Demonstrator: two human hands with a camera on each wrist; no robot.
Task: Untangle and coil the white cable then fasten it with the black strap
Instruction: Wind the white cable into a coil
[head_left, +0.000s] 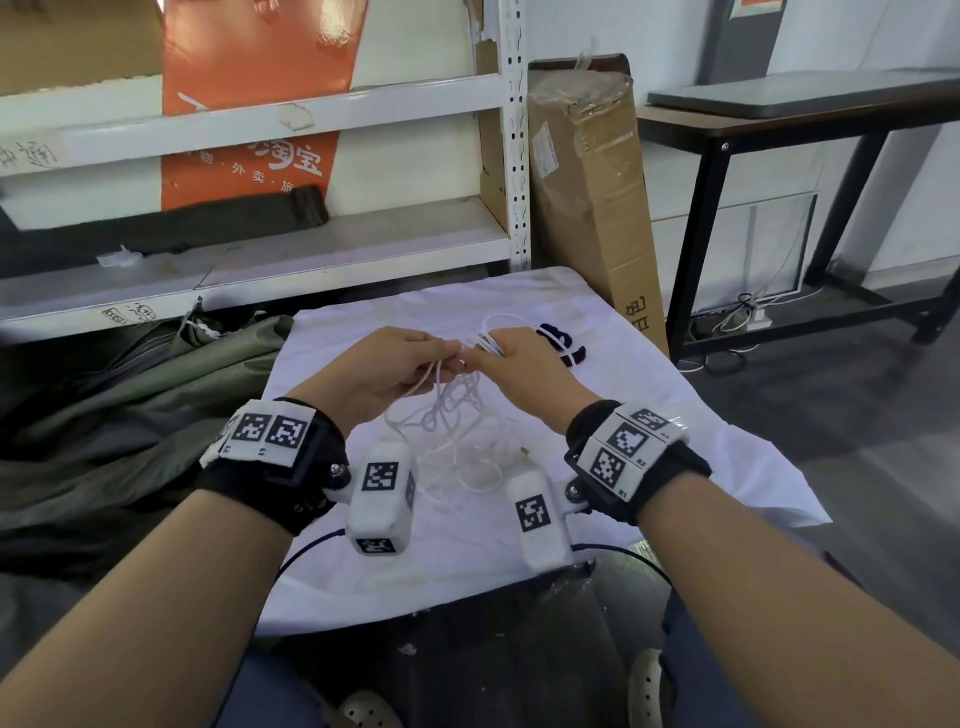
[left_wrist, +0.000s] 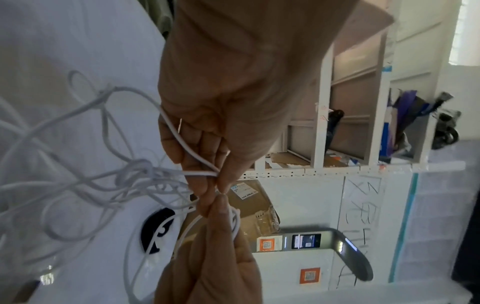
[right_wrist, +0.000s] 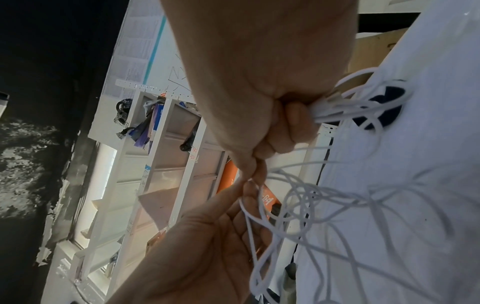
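The thin white cable (head_left: 448, 410) hangs as a loose tangle between my two hands, above the white cloth (head_left: 675, 415). My left hand (head_left: 451, 354) pinches a strand between thumb and fingers; the left wrist view shows that strand (left_wrist: 197, 173) crossing the fingers. My right hand (head_left: 480, 358) grips a small bundle of cable loops (right_wrist: 335, 109), and its fingertips meet the left hand's. The black strap (head_left: 560, 339) lies on the cloth just beyond the right hand, with cable loops over it. It also shows as the strap (left_wrist: 155, 232) and the strap (right_wrist: 387, 107) in the wrist views.
A white metal shelf (head_left: 260, 244) stands behind the table. A tall cardboard box (head_left: 587, 182) leans at the back right, next to a black-framed table (head_left: 779, 135). Green fabric (head_left: 130, 395) is heaped at the left. Loose cable turns (head_left: 478, 467) lie on the cloth between my wrists.
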